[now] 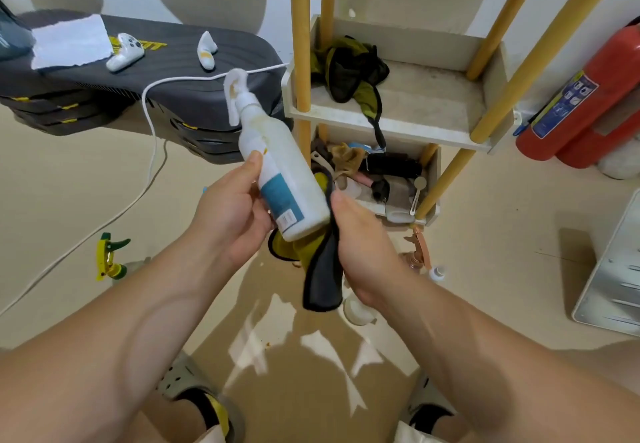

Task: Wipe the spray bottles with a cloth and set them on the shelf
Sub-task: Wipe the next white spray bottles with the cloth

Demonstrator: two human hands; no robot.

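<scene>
Left hand gripping stained white spray bottle, teal label, tilted

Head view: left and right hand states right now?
Left hand: fingers curled round the white spray bottle.
Right hand: grips the dark cloth, held against the bottle's lower end.

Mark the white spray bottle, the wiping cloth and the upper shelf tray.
white spray bottle (pixel 287 165), head view, white body above the blue label.
wiping cloth (pixel 322 283), head view, its dark hanging end.
upper shelf tray (pixel 422 103), head view, its bare floor.
</scene>
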